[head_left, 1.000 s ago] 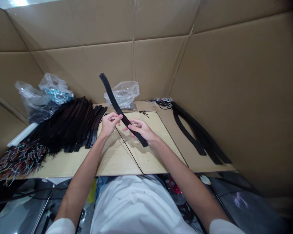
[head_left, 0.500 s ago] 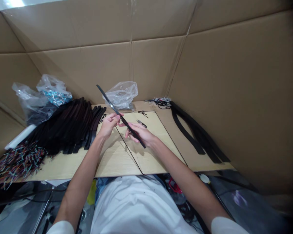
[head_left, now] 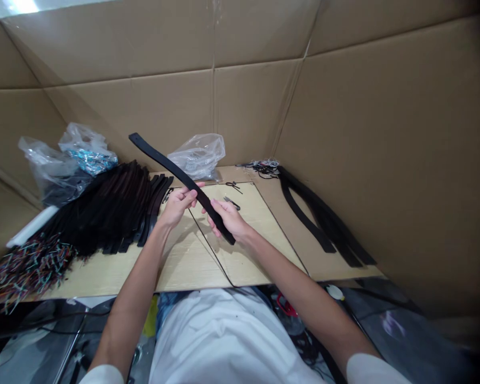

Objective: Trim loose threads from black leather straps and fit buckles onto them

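Note:
A long, gently curved black strip slants across the middle of the head view, held above the board. My left hand pinches it near its middle, thumb on top. Closer to its lower end, my right hand grips it with the thumb along the upper side. A thin black cord runs from beneath my left hand down to the board's front edge; whether it joins the strip is hidden. Small thread snips lie on the board just beyond my right hand.
Left, a big pile of dark strips ends in coloured threads. Plastic bags stand at the back. Several black strips lie right, near a thread tangle. Cardboard walls enclose the table board.
The black strip has been turned about its length, so its broad flat face now shows instead of its narrow edge. Its upper end has swung left. Both hands stay on it.

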`<control>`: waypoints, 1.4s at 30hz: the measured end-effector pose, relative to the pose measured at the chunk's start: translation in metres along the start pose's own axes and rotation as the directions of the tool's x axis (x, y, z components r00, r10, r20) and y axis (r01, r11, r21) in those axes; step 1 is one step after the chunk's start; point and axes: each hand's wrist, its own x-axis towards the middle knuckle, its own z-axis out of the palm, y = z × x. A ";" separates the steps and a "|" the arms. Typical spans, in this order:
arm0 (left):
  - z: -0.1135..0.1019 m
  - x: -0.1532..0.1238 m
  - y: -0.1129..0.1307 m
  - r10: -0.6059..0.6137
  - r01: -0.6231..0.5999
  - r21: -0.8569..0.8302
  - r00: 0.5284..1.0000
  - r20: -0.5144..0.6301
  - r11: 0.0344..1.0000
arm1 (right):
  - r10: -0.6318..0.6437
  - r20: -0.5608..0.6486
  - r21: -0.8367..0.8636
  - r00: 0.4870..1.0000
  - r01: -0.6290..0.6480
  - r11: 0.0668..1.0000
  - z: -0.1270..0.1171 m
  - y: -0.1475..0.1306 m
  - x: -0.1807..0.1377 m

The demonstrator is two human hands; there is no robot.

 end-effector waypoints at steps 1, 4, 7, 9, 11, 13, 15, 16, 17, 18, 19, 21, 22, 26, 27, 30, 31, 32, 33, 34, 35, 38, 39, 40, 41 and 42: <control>0.000 0.000 0.000 0.010 -0.010 0.004 1.000 -0.006 1.000 | 0.031 0.019 0.011 0.999 -0.031 0.999 0.000 0.000 0.000; 0.002 0.001 -0.003 0.045 -0.040 0.064 0.995 -0.085 0.997 | 0.002 0.031 -0.049 1.000 0.000 0.999 -0.002 0.003 0.004; 0.005 0.002 -0.006 0.064 -0.038 0.135 0.978 -0.198 0.990 | -0.181 -0.030 -0.246 0.983 0.168 0.955 -0.005 0.003 0.007; 0.006 0.002 -0.006 0.079 -0.045 0.163 0.975 -0.208 0.986 | -0.239 -0.028 -0.343 0.971 0.215 0.914 -0.006 0.002 0.007; 0.005 0.001 -0.005 0.079 -0.056 0.151 0.986 -0.150 0.987 | -0.224 -0.020 -0.330 0.974 0.205 0.921 -0.008 0.000 0.006; 0.004 0.001 -0.004 0.053 -0.046 0.113 0.997 -0.060 0.993 | -0.162 -0.030 -0.235 0.986 0.150 0.960 -0.009 -0.002 0.004; 0.003 0.000 -0.003 0.018 -0.019 0.079 1.000 0.010 0.997 | -0.061 -0.019 -0.129 0.998 0.058 0.990 -0.010 -0.004 0.002; 0.002 0.000 -0.003 0.005 -0.007 0.071 1.000 0.026 0.997 | -0.011 0.001 -0.096 1.000 0.011 0.995 -0.010 -0.004 0.002; 0.002 0.000 -0.003 -0.002 0.000 0.067 1.000 0.029 0.998 | 0.026 0.022 -0.081 0.999 -0.024 0.996 -0.010 -0.005 0.002; 0.002 0.000 -0.004 -0.004 0.002 0.064 1.000 0.016 0.998 | 0.034 0.031 -0.084 0.999 -0.032 0.996 -0.009 -0.004 0.003; 0.003 0.000 -0.005 0.000 0.001 0.065 1.000 -0.010 0.998 | 0.012 0.025 -0.103 1.000 -0.009 0.995 -0.009 -0.004 0.004; 0.004 0.000 -0.006 0.010 -0.004 0.089 0.997 -0.076 0.996 | -0.093 -0.014 -0.172 0.996 0.090 0.981 -0.006 -0.003 0.005; 0.005 0.000 -0.006 0.016 -0.005 0.107 0.994 -0.106 0.994 | -0.152 -0.033 -0.213 0.988 0.141 0.967 -0.005 -0.002 0.005; 0.007 -0.001 -0.005 0.050 -0.032 0.144 0.992 -0.119 0.989 | -0.210 -0.026 -0.274 0.977 0.195 0.942 -0.001 -0.002 0.003; 0.007 -0.001 -0.003 0.056 -0.043 0.131 0.994 -0.098 0.990 | -0.188 -0.020 -0.242 0.982 0.178 0.954 -0.001 -0.002 0.002; 0.007 -0.003 0.001 0.036 -0.035 0.076 0.999 -0.012 0.996 | -0.075 0.014 -0.087 0.997 0.076 0.993 -0.002 -0.003 0.002; 0.007 -0.003 0.002 0.023 -0.023 0.059 1.000 0.013 0.998 | -0.033 0.035 -0.044 0.999 0.035 0.998 -0.003 -0.003 0.002; 0.007 -0.003 0.002 0.013 -0.015 0.045 1.000 0.026 0.999 | 0.000 0.056 -0.018 0.998 0.001 1.000 -0.003 -0.002 0.003; 0.007 -0.003 0.002 0.009 -0.010 0.035 1.000 0.025 0.999 | 0.018 0.074 -0.011 0.997 -0.017 1.000 -0.003 -0.002 0.004; 0.007 -0.003 0.001 0.010 -0.010 0.030 1.000 0.011 0.999 | 0.019 0.083 -0.023 0.996 -0.017 1.000 -0.003 -0.001 0.005; 0.007 -0.003 -0.001 0.015 -0.014 0.034 1.000 -0.019 0.999 | -0.002 0.071 -0.047 0.997 0.005 0.999 -0.004 0.000 0.006; 0.008 0.000 -0.007 0.042 -0.027 0.103 0.988 -0.148 0.994 | -0.114 0.017 -0.169 0.993 0.115 0.979 -0.005 0.003 0.008; 0.009 0.000 -0.008 0.052 -0.028 0.134 0.982 -0.184 0.991 | -0.138 0.023 -0.215 0.990 0.140 0.966 -0.006 0.004 0.008; 0.009 0.001 -0.009 0.059 -0.027 0.158 0.977 -0.205 0.987 | -0.147 0.044 -0.258 0.988 0.153 0.954 -0.007 0.005 0.007; 0.010 0.001 -0.009 0.060 -0.025 0.170 0.976 -0.208 0.985 | -0.148 0.061 -0.289 0.987 0.159 0.944 -0.008 0.005 0.007; 0.010 0.001 -0.009 0.056 -0.024 0.167 0.980 -0.193 0.986 | -0.141 0.070 -0.305 0.988 0.155 0.940 -0.009 0.005 0.006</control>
